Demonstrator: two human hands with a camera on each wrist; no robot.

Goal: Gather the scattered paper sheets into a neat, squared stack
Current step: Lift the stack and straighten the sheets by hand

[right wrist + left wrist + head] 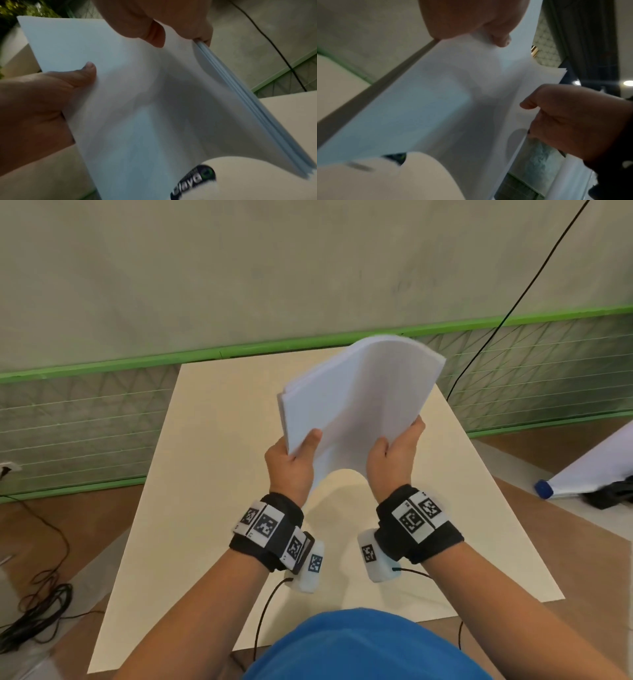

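Observation:
A bundle of white paper sheets (359, 398) is held up in the air above the cream table (205, 508), bowed into a curve and tilted to the right. My left hand (294, 460) grips its lower left edge, thumb on the near face. My right hand (394, 457) grips the lower right edge. In the left wrist view the sheets (436, 101) fill the frame, with my left hand (471, 20) at the top and my right hand (573, 119) on the far edge. The right wrist view shows the sheet edges (248, 108) fanned slightly apart below my right hand (154, 20).
A green-framed mesh barrier (68, 422) runs behind the table. Black cables (41, 604) lie coiled on the floor at the left. A white board with a blue cap (544, 488) leans at the right. A thin black cable (513, 302) hangs along the wall.

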